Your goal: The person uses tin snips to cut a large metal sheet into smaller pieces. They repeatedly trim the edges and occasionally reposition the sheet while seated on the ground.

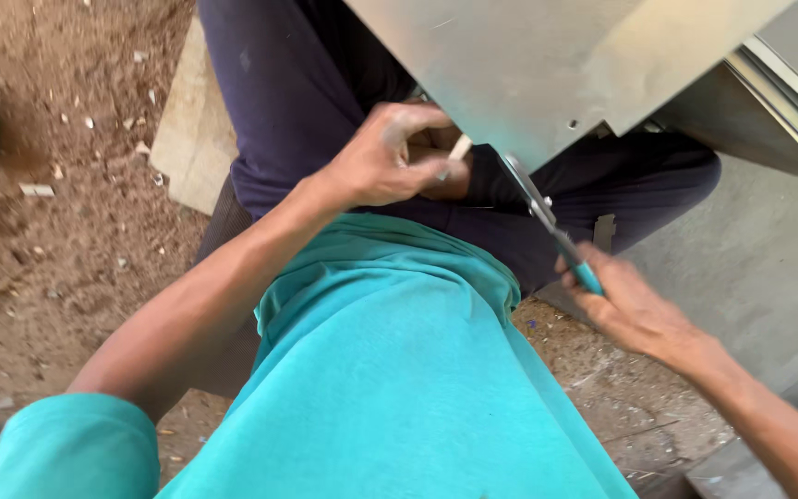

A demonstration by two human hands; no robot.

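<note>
A large sheet of grey metal (547,65) rests over my lap at the top of the view. My right hand (625,305) grips the teal handles of metal shears (547,217), whose blades meet the sheet's lower edge. My left hand (385,157) is closed around a small pale strip (459,148) just beside and under the sheet's edge, near the blades. I am seated, in a teal shirt and dark trousers.
A pale wooden board (191,129) lies under my leg on the left. Brown dirt ground (57,212) with small scraps spreads to the left. More metal sheets and folded edges (787,102) lie at the right, over a grey surface (759,268).
</note>
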